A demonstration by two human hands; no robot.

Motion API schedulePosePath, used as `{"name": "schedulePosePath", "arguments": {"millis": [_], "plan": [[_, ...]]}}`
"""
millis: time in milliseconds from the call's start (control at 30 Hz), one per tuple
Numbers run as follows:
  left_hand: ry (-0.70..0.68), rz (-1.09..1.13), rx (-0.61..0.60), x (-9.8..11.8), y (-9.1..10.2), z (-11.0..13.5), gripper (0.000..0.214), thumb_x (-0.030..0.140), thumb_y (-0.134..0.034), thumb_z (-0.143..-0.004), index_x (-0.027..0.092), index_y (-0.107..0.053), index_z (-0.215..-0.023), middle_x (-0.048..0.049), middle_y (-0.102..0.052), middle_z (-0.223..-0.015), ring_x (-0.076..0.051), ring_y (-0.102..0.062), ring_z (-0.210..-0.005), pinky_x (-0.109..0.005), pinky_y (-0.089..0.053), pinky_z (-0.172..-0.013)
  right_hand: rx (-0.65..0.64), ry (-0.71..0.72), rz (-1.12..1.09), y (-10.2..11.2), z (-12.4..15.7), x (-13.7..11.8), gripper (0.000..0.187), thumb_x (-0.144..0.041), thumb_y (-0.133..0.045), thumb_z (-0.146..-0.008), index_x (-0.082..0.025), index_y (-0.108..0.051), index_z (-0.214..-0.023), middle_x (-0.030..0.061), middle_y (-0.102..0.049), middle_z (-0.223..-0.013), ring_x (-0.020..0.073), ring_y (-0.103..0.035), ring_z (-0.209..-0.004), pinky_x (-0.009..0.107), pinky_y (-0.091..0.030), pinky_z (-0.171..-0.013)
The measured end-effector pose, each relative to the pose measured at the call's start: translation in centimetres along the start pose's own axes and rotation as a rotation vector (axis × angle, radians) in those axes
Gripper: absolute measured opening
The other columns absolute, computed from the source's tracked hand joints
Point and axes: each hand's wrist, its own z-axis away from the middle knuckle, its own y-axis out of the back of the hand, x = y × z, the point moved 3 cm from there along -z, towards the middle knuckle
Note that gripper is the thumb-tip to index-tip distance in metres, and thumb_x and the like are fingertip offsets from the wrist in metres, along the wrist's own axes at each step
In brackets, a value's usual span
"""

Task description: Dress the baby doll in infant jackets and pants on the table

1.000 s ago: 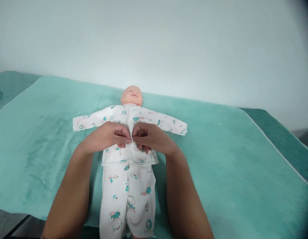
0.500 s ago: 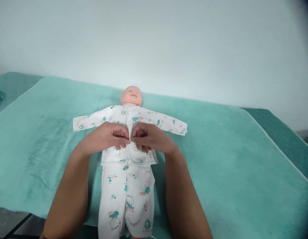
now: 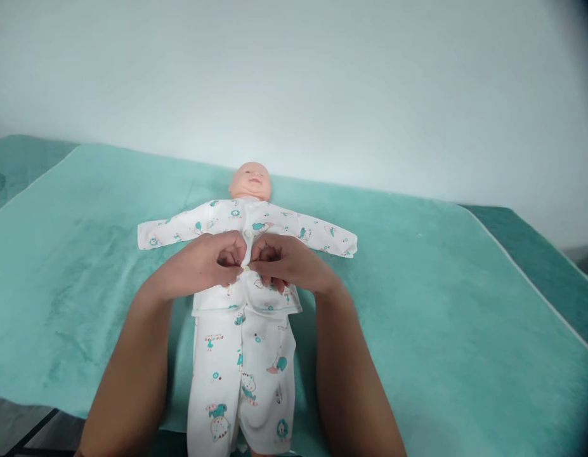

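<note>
A baby doll (image 3: 250, 181) lies on its back, head away from me, arms out to the sides. It wears a white printed baby shirt (image 3: 227, 211) with long sleeves and matching white pants (image 3: 260, 374). My left hand (image 3: 208, 261) is closed, thumb and fingers pinching the shirt's front edge at the middle of the chest. Opposite it, my right hand (image 3: 288, 261) pinches the other side of the same front opening. A small pale button (image 3: 247, 268) shows between my fingertips. Another button (image 3: 248, 233) sits higher up on the placket. My hands hide part of the shirt's front.
A light green cloth (image 3: 441, 330) covers the table under the doll. Darker green covering (image 3: 550, 266) shows at the right and far left. A pale wall (image 3: 294, 82) rises right behind the table. Grey floor (image 3: 13, 422) shows at the lower left.
The fingers of my left hand have curled in more and shifted slightly left. The button between the fingertips now shows. My right hand stays nearly in place.
</note>
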Motion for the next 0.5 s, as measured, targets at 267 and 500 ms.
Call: {"name": "schedulePosePath", "arguments": {"millis": [267, 500], "plan": [[0.028, 0.2, -0.217, -0.5, 0.2, -0.1, 0.012, 0.024, -0.063, -0.081, 0.02, -0.06, -0.092, 0.0003, -0.068, -0.074, -0.012, -0.06, -0.059, -0.024, -0.049, -0.056, -0.005, 0.002, -0.053, 0.2, -0.1, 0.3, 0.027, -0.042, -0.074, -0.081, -0.019, -0.06, -0.088, -0.0049, -0.063, -0.059, 0.0074, -0.051, -0.041, 0.018, -0.04, -0.037], [-0.105, 0.269, -0.018, -0.5, 0.7, 0.0, 0.022, 0.035, -0.064, -0.089, 0.017, -0.071, -0.098, -0.0038, -0.07, -0.073, -0.014, -0.064, -0.062, -0.026, -0.052, -0.058, 0.497, 0.303, -0.167, 1.6, -0.4, 0.8, 0.02, -0.042, -0.062, -0.089, -0.023, -0.056, -0.086, 0.0009, -0.068, -0.075, 0.0147, -0.066, -0.066, 0.027, -0.054, -0.06]]}}
